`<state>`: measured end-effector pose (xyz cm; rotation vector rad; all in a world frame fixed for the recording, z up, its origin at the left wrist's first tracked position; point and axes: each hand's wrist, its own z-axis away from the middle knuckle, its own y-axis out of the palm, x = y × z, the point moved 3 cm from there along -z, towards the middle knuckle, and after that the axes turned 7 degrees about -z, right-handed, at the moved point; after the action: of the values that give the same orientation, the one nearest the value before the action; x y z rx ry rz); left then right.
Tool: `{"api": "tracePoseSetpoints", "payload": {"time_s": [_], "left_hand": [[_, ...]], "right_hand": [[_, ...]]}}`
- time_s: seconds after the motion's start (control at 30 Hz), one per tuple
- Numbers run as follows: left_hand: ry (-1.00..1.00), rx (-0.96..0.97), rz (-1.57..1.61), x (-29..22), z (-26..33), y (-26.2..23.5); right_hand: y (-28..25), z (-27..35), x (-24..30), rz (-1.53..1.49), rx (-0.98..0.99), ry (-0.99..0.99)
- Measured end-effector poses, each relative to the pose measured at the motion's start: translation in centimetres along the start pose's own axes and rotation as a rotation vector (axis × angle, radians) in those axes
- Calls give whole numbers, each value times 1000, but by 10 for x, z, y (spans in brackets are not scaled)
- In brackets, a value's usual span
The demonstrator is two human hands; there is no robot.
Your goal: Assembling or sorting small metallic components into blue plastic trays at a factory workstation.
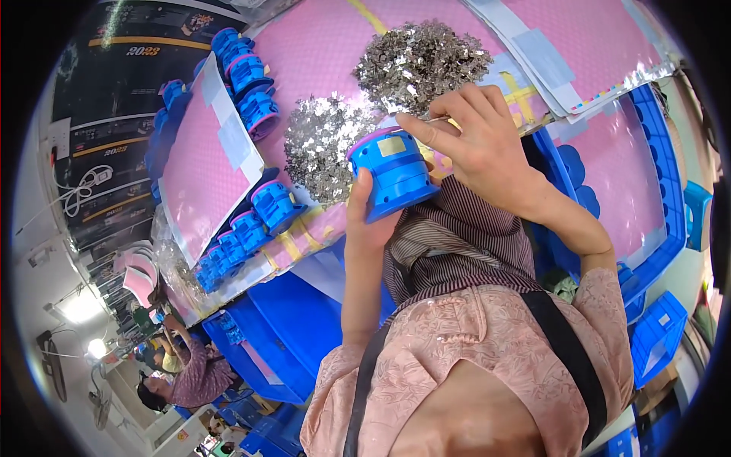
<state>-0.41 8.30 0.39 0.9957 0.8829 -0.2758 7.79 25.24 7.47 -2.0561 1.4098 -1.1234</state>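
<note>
left hand (365, 221) grips blue bobbin (394, 174), right hand (476, 137) atop

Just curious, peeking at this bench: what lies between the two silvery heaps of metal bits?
In the head view, only bare pink mat separates the nearer heap from the farther heap; nothing sits in the gap.

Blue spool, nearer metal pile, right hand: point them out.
blue spool (396, 181), head view, on its side wall.
nearer metal pile (324, 145), head view, pile's middle.
right hand (476, 141), head view, back of hand.
</note>
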Motion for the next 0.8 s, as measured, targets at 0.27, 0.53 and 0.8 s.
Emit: {"api": "tracePoseSetpoints", "payload": {"time_s": [0.27,0.53,0.8], "left_hand": [[-86,166,351,-14,-12,-2],[-22,109,230,-17,-24,-9],[56,-206,30,-6,-5,-32]], "right_hand": [[17,-14,-30,-770,119,6],[48,-73,-84,-767,-238,460],[0,-142,-184,-131,-551,414]]}}
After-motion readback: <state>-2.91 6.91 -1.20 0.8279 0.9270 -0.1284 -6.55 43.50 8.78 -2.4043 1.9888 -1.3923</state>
